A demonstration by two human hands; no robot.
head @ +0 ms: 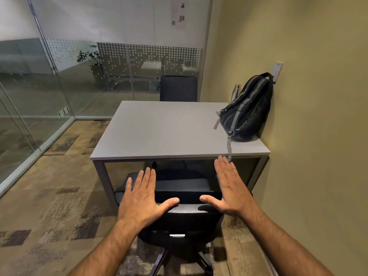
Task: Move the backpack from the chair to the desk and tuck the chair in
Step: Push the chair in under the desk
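A black backpack (pixel 248 110) with grey stripes stands on the right rear of the grey desk (pixel 159 132), leaning against the wall, one strap hanging over the front edge. The black office chair (pixel 185 214) stands at the desk's front, its seat partly under the top. My left hand (pixel 142 198) and my right hand (pixel 229 188) are flat with fingers spread above the top of the chair's backrest. Whether the palms touch the backrest I cannot tell. Neither hand holds anything.
A steel bottle (pixel 235 92) stands behind the backpack. A second black chair (pixel 178 88) sits at the desk's far side. Glass partitions (pixel 39 92) close off the left and back. The yellow-green wall (pixel 318 136) runs along the right. Patterned carpet (pixel 49 206) lies to the left.
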